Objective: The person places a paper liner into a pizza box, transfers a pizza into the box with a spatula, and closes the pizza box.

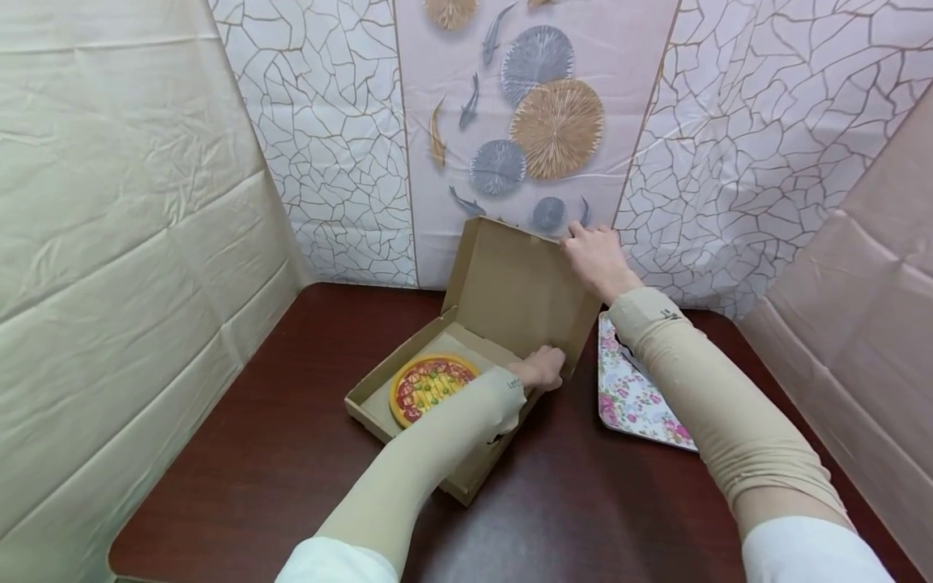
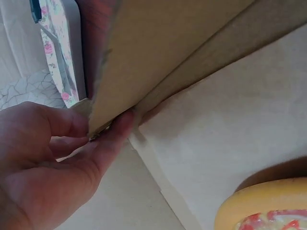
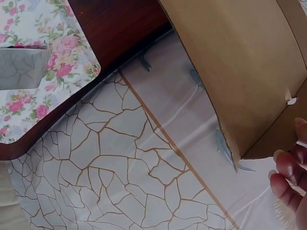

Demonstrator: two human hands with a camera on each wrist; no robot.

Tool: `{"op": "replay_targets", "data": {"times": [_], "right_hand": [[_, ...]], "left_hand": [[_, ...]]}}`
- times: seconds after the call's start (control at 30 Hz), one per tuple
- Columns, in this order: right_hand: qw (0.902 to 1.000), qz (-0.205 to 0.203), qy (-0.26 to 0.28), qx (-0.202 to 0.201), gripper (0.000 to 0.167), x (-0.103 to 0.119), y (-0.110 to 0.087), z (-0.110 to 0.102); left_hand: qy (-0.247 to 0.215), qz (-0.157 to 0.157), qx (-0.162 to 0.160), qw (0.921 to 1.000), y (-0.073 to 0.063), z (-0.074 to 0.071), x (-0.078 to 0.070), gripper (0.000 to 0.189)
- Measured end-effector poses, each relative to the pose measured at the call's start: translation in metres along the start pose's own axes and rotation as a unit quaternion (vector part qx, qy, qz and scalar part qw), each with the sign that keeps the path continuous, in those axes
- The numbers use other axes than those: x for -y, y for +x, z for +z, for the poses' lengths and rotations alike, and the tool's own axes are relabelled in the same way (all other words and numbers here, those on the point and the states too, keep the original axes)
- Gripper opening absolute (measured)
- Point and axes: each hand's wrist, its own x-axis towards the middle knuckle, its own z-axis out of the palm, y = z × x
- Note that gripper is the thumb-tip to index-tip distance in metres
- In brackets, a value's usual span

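A cardboard pizza box (image 1: 403, 342) stands on the table with its lid (image 1: 521, 283) raised and leaning back. In it lies a round pizza (image 1: 430, 385) with a yellow crust and red and green toppings, partly hidden by the left sleeve. My left hand (image 1: 541, 368) is at the box's right side by the hinge; in the left wrist view its thumb and fingers pinch the lid's cardboard edge (image 2: 103, 96). Up at the lid's top right corner, my right hand (image 1: 598, 257) grips the rim, its fingertips (image 3: 283, 165) beside the lid's front flap in the right wrist view.
A floral tray (image 1: 634, 405) lies right of the box, partly under the right forearm. On it rests a shiny metal blade (image 3: 21, 69). The dark red table (image 1: 240, 453) is bounded by hanging cloth at the back (image 1: 350, 162) and both sides.
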Motion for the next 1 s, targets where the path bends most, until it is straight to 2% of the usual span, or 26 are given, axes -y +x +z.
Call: {"op": "replay_targets", "data": {"times": [0.13,0.33,0.57,0.77,1.0], "right_hand": [[0.9999,0.006,-0.006,0.006,0.021,-0.003,0.001,-0.003],[0.9997,0.013,-0.009,0.018,0.023,-0.002,0.004,-0.006],[0.9997,0.006,-0.012,0.019,0.021,0.001,0.003,-0.007],[0.9996,-0.008,-0.018,0.02,0.021,0.004,0.001,-0.005],[0.9996,-0.019,-0.016,0.013,0.02,0.006,0.002,-0.006]], "left_hand": [[-0.019,-0.003,-0.003,0.9998,0.005,-0.001,0.0,0.008],[-0.057,-0.022,-0.03,0.9976,0.015,0.002,0.005,0.006],[-0.122,-0.034,-0.03,0.9916,0.013,0.005,0.005,0.013],[-0.111,-0.041,-0.038,0.9923,0.014,0.013,0.004,0.016],[-0.11,-0.038,-0.038,0.9924,0.015,0.013,0.005,0.013]]}}
